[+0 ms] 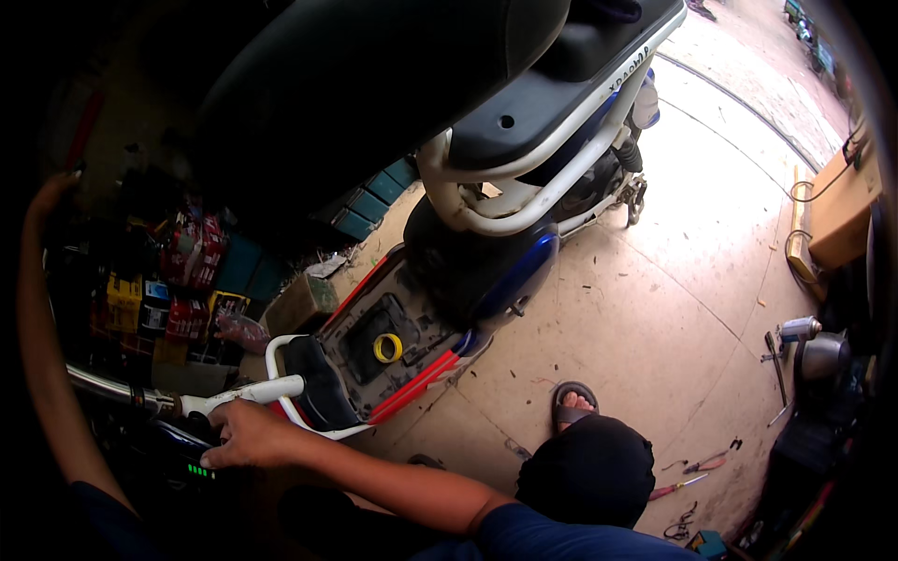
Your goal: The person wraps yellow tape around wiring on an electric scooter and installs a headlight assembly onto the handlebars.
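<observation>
My right hand point(245, 436) lies on a dark panel with small green lights point(198, 470), fingers spread, just below a white handlebar grip point(245, 390) on a chrome bar point(112, 387). My left arm stretches up along the left edge. My left hand point(49, 193) reaches into a dark shelf area near a red object point(84, 131), and its grasp is too dark to make out. Ahead stands a scooter point(524, 271) with blue panels, a white rear rail point(524, 201) and its black seat point(374, 84) tipped up. A yellow ring cap point(387, 348) shows in the open compartment.
Stacked coloured boxes point(187, 280) fill the shelves at left. On the concrete floor at right lie hand tools point(702, 463), a metal pot point(821, 353) and a wooden box point(842, 206). My sandalled foot point(572, 402) and dark-clothed knee point(589, 467) are beside the scooter.
</observation>
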